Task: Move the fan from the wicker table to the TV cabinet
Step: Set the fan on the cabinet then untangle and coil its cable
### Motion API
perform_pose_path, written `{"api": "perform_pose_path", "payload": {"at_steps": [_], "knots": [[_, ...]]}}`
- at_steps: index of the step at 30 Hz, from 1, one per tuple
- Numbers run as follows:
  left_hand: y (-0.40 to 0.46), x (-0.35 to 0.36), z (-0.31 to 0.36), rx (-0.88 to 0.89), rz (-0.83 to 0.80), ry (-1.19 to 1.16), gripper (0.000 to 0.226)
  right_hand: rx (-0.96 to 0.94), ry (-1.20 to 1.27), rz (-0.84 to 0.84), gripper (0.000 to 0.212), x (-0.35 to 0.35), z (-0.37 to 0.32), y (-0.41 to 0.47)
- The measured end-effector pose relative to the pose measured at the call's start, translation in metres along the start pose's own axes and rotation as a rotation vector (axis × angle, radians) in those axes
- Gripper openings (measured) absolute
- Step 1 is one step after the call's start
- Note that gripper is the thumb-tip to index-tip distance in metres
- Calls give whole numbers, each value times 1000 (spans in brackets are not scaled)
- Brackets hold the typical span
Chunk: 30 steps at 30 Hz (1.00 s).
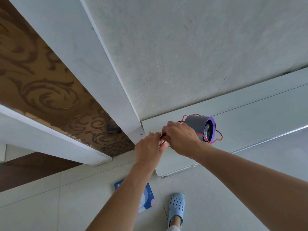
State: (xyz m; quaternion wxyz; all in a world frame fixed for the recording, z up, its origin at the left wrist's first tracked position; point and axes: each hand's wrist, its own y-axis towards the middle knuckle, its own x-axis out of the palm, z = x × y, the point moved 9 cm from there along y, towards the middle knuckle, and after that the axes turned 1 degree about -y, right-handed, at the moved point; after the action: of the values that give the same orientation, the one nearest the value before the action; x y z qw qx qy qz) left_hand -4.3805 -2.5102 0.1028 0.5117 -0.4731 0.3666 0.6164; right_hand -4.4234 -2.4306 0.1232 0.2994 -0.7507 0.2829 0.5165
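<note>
My left grip [150,145] and my right grip [181,139] meet over the near left corner of the cabinet [250,114], both pinched on the red wire [202,135] where it ends in a small dark plug between my fingertips. The left fingers curl in from below, the right hand comes over the top, and the two touch at the knuckles. Just how the plug sits in my fingers I cannot tell, since the hands hide it.

The fan [200,128] lies on its side on the cabinet top, just beside my right hand, a grey cylinder with a purple rim and a glassy face turned toward the right. The red wire loops loosely around its front and over its back, then runs left into my hands.

Behind the cabinet rises a pale wall [183,47]; to the left stands a white frame with a brown patterned panel [41,84]. Below, on the tiled floor [50,205], lie a blue mat [150,202] partly under my left forearm and my foot in a light blue clog [176,207].
</note>
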Motion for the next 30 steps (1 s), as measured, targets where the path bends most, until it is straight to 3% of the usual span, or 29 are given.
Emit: {"api": "perform_pose_path", "payload": {"at_steps": [3, 5, 8, 12, 15, 19, 21, 26, 30], "knots": [[0, 17, -19, -199, -125, -329, 35, 70, 63, 180, 35, -14, 13, -6], [-8, 29, -33, -452, -170, -711, 38, 180, 142, 273, 31, -22, 26, -16], [-26, 44, -35, -777, -240, -1144, 33, 354, 302, 206, 20, -4, 44, -27], [-27, 41, -23, -747, -269, -1239, 30, 433, 562, -25, 32, 33, 40, -34], [-27, 36, -16, -685, -265, -1167, 32, 469, 1006, -183, 41, 54, 21, -38], [-38, 37, -5, -757, -318, -1553, 40, 582, 1262, -100, 31, 56, 29, -40], [-40, 36, -4, -743, -329, -1665, 28, 634, 1274, -50, 32, 58, 35, -40], [-39, 35, -5, -641, -318, -1606, 25, 652, 1361, -8, 25, 57, 25, -41], [-41, 29, -17, -651, -237, -1357, 27, 701, 1578, -91, 27, 70, 13, -48]]}}
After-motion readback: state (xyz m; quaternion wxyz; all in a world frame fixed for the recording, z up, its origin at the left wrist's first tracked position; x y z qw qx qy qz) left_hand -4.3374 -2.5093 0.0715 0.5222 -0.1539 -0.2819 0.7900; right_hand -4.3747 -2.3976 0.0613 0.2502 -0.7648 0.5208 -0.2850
